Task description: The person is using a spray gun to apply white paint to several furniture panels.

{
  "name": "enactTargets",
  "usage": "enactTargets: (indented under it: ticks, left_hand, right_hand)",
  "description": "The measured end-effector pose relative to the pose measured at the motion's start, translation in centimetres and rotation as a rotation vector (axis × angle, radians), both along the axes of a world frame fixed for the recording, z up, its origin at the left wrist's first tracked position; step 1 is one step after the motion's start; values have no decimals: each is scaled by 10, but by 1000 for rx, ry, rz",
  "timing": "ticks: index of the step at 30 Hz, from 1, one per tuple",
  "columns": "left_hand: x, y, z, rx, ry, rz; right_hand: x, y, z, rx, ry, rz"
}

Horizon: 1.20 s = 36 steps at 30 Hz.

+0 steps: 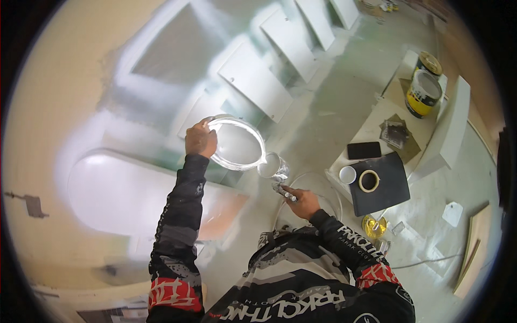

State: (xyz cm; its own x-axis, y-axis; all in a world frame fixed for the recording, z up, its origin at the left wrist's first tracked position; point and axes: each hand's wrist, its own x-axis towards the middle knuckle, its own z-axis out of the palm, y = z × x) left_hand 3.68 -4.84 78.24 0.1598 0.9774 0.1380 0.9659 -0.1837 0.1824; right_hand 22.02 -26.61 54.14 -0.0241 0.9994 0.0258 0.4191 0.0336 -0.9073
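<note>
My left hand (201, 139) grips the rim of a wide round paint can (260, 141), tilted to the right. White paint coats its rim, and its lip meets the cup (271, 163) of a spray gun (284, 191). Whether paint is flowing between them, I cannot tell. My right hand (302, 202) is closed round the gun, whose metal knobs show beside the fingers. The can's underside is hidden. Below the gun, a pale round rim (340, 207) shows near my body.
Several white panels (256, 81) lean in a row ahead; a long rounded white board (129, 188) lies left. The right-hand bench (355, 126) bears yellow-black cans (424, 94), a phone (364, 151), a white cup (347, 174) and a tape roll (369, 181). A yellow container (374, 226) stands below it.
</note>
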Motion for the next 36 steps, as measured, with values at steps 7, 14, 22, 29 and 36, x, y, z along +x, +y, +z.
enactTargets:
  ticks: [7,14,22,29,36]
  left_hand:
    - [43,53,-13,-164,-8,-134]
    - [120,138,-81,-554,-474,-308]
    - [296,169,-154,-891,-671,-432]
    - [451,121,-189,-933,-646,-541]
    - [550,103,-249,-1022,-571,-462]
  right_hand:
    - [23,-2,-12,141,52,-272]
    - [33,0,-16,141,-19,-506]
    - [8,-4,10,94,-45,-782]
    - [-22,-12,10,-18,40,-1071]
    - [-36,-18,1,34,30,-1235]
